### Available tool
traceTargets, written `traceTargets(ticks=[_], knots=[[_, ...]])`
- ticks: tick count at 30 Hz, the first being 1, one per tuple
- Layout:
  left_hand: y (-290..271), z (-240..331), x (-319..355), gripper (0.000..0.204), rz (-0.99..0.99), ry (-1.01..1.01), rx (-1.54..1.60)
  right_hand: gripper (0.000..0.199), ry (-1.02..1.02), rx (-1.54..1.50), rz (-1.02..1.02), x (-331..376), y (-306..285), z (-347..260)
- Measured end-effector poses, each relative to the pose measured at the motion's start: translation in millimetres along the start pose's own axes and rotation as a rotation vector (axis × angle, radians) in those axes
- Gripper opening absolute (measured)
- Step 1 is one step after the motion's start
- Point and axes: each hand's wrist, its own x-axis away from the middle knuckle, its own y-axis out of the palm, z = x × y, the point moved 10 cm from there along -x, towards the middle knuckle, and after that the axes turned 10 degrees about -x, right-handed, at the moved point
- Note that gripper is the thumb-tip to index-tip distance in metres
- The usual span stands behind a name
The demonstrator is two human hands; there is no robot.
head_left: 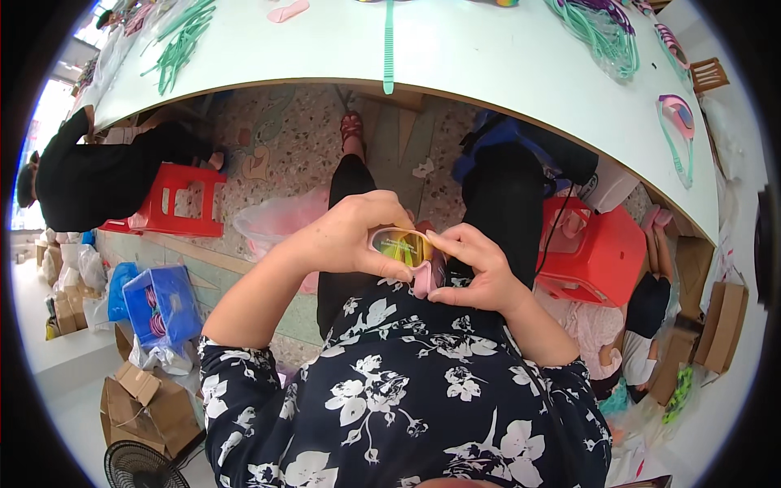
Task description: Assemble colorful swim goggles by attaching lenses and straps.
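A pair of pink swim goggles (pixel 400 249) with a shiny yellow-green mirrored lens is held over my lap. My left hand (pixel 351 237) pinches the lens end between thumb and fingers. On the other side, my right hand (pixel 475 268) grips the pink edge with its thumb low and its fingers above. The goggles' far lens is mostly hidden by my fingers. Beyond my hands, a light green ribbed strap (pixel 388 49) hangs a little over the edge of the white table (pixel 480 57).
Green straps (pixel 181 45) lie at the table's left, a strap bundle (pixel 606 41) and more goggles (pixel 677 118) at its right. Red stools (pixel 582 252) stand on both sides. A seated person (pixel 73 175) is at the left, near a blue crate (pixel 163 305). A black fan (pixel 138 468) is lower left.
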Motion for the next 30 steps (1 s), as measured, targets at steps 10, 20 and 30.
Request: traceTargets(ticks=[10,20,30], knots=[[-3,31,-1,0.044,0.003,0.053,-0.363,0.069,-0.009,0.107,-0.082,-12,2,-5],[8,43,8,0.036,0.274,0.164,-0.584,0.071,0.027,0.053,-0.102,-19,-3,-13],[8,36,22,0.032,0.431,0.128,-0.554,0.070,0.119,0.118,-0.100,-17,-4,-6]])
